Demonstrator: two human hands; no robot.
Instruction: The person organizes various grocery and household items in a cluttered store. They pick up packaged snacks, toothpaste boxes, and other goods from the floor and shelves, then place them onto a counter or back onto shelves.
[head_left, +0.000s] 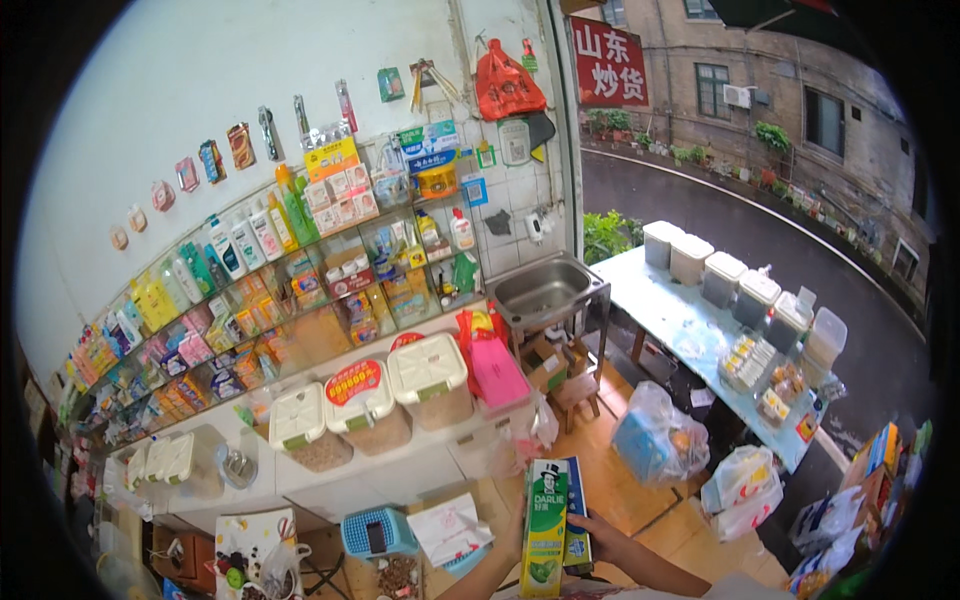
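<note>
A green and yellow Darlie toothpaste box (544, 529) stands upright before my body at the bottom of the view. My left hand (516, 534) holds it by its left side, the fingers mostly hidden behind it. Against its right side, partly covered by it, is a dark blue box (577, 517). My right hand (602, 536) grips that blue box, with the thumb across its front.
Glass shelves (300, 319) of bottles and small boxes line the wall at left. Below them, lidded tubs (431, 375) stand on a white counter (300, 491). A steel sink (544, 289) is ahead. At right are a light-blue table (675, 307) and plastic bags (664, 431) on the floor.
</note>
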